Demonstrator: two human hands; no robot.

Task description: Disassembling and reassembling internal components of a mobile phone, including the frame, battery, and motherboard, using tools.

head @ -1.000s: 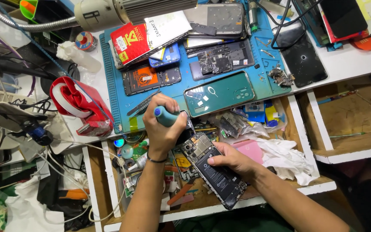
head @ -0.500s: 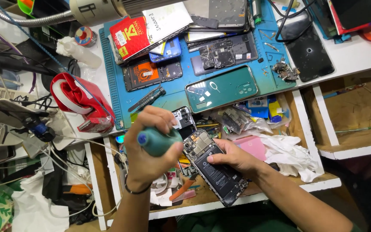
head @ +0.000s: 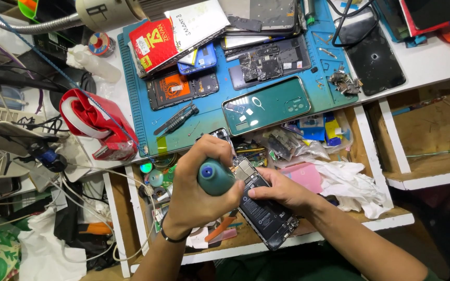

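Observation:
My left hand (head: 196,190) is wrapped around a teal-handled screwdriver (head: 215,177), its handle end facing the camera and its tip hidden toward an opened phone (head: 264,211). My right hand (head: 282,190) steadies that phone, a dark slab with its back cover off, battery and circuit board exposed. The phone lies tilted over an open wooden drawer (head: 246,239) below the bench edge. A green phone back cover (head: 266,104) rests on the blue work mat (head: 214,112) just above my hands.
The mat carries several dismantled phones (head: 183,88), tweezers (head: 175,119), a red booklet (head: 154,44) and loose screws (head: 345,80). A red tape dispenser (head: 97,122) sits left, a lamp arm (head: 37,21) top left. White gloves (head: 352,187) and pink card (head: 305,177) fill the drawer.
My left hand turned the screwdriver from lying low over the phone to standing with its handle end toward the camera. My right hand stayed on the phone.

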